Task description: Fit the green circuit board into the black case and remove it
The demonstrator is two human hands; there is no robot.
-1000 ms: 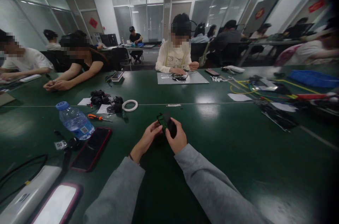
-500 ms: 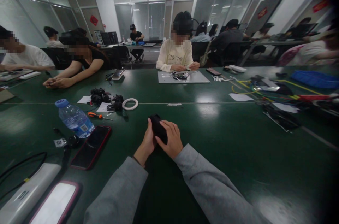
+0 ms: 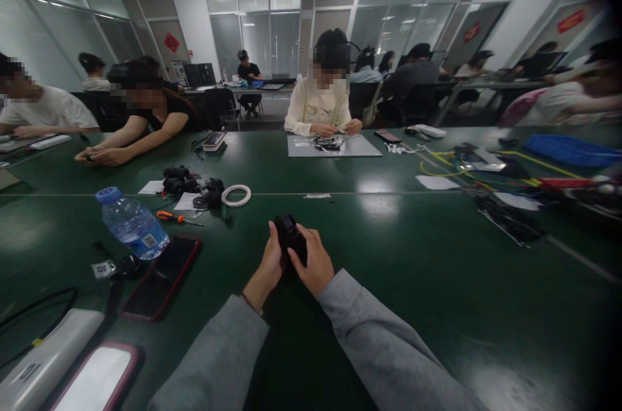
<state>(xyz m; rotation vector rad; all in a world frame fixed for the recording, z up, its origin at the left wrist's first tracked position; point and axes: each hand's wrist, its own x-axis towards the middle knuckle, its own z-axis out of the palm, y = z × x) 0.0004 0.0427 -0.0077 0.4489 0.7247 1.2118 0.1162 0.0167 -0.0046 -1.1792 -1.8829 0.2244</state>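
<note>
**Hands and held part, head view.** A small black device (image 3: 290, 237) is being held just above the green worktop (image 3: 418, 281), near the middle of its front half, between the person's two hands. The left hand (image 3: 270, 263) is pressing against the device's left side with the thumb pointing up. The right hand (image 3: 315, 262) is wrapping its fingers over the top and right side. Both grips are clenching on the black device.

**Room.**
- To the right of the hands, a broad bare stretch of worktop is lying open, reaching as far as the yellow cables (image 3: 449, 164) and the blue tray (image 3: 571, 148), both well apart from the hands.
- To the left, a red-cased phone (image 3: 162, 276) is lying near.
- Beyond the phone, a water bottle (image 3: 131, 224) and an orange screwdriver (image 3: 173, 217) are resting.
- A white tape ring (image 3: 236, 195) is sitting at the pale seam that is crossing the worktop beyond the hands.

**Writing.**
- The bottle's label is showing a small square code, too small to read.
- The red wall signs (image 3: 171, 42) are likewise illegible.

**Pose.** Both forearms, in grey sleeves (image 3: 379, 346), are converging from the lower edge, with the wrists angling inward toward the device.
</note>
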